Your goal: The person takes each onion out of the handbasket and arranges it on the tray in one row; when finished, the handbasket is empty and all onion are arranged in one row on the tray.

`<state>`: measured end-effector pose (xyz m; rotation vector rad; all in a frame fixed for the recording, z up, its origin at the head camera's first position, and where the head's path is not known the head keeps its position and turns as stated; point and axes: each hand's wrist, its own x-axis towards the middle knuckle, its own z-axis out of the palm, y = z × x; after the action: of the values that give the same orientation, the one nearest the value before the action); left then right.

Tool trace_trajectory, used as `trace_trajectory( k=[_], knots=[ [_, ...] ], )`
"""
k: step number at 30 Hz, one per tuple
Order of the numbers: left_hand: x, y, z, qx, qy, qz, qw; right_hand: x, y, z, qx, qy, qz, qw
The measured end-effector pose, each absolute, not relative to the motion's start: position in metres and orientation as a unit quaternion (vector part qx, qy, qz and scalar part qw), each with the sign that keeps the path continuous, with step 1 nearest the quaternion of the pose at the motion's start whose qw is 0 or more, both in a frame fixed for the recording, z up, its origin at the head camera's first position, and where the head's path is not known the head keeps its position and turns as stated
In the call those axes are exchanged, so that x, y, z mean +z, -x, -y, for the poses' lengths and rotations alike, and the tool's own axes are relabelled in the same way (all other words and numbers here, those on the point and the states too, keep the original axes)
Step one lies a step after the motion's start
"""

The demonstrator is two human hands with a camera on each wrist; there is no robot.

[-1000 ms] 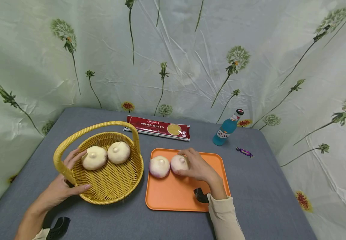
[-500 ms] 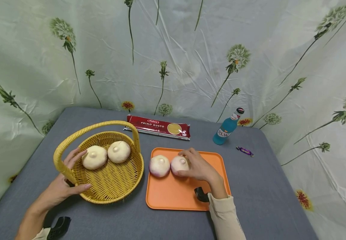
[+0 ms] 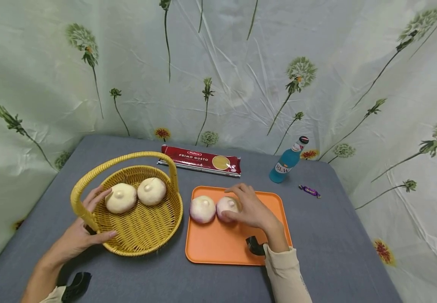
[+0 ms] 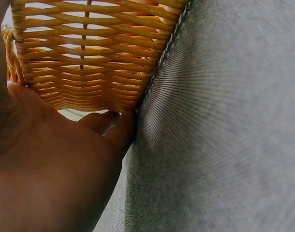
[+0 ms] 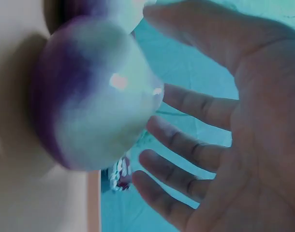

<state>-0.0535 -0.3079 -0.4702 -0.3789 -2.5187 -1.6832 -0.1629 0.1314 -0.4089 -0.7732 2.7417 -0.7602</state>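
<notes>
A yellow wicker basket with a tall handle stands at the left, holding two turnips, one on the left and one on the right. My left hand grips its left side by the foot of the handle, thumb along the front rim; the left wrist view shows the palm against the woven wall. Two purple-and-white turnips sit side by side on an orange tray: a left one and a right one. Over the right one hovers my right hand, fingers spread and apart from the turnip.
Behind the basket and tray lies a red spaghetti packet. A blue bottle stands at the back right, with a purple wrapped candy in front of it. A flowered curtain rises behind the grey table.
My right thumb and fingers have lifted slightly off the right turnip on the tray. The left hand and the basket stay as they were; the head view has shifted a little.
</notes>
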Motion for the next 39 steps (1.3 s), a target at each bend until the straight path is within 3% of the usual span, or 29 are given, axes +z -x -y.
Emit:
trace_trajectory(
  k=[14, 39],
  knots=[
    [-0.471, 0.052, 0.307, -0.555, 0.121, 0.821, 0.045, -0.387, 0.150, -0.100, -0.283, 0.351, -0.891, 0.049],
    [-0.471, 0.051, 0.307, -0.556, 0.118, 0.821, 0.040, -0.372, 0.143, -0.047, -0.261, 0.436, -0.857, 0.081]
  ],
)
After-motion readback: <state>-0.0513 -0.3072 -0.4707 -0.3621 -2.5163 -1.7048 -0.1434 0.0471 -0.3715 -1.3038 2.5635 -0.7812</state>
